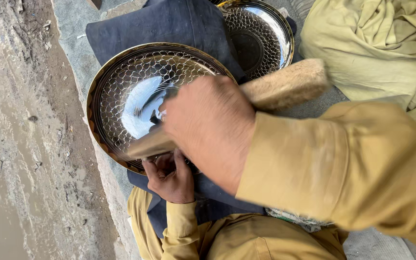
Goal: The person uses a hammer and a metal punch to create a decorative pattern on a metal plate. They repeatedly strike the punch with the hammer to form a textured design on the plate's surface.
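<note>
A round shiny metal tray point(121, 82) with a scale-like pattern and a brass-coloured rim lies on a dark blue cloth point(169, 24) over my lap. My right hand point(208, 125), in a yellow sleeve, is closed around a wooden mallet point(290, 84) held across the tray. The mallet's lower end is blurred by motion. My left hand point(169, 178) grips the tray's near rim, fingers curled over the edge.
A second patterned metal tray point(266, 33) lies behind the first, partly on the dark cloth. A heap of yellow-green fabric point(376, 48) sits at the upper right. Wet, muddy ground point(20, 144) runs along the left beside a concrete edge point(73, 43).
</note>
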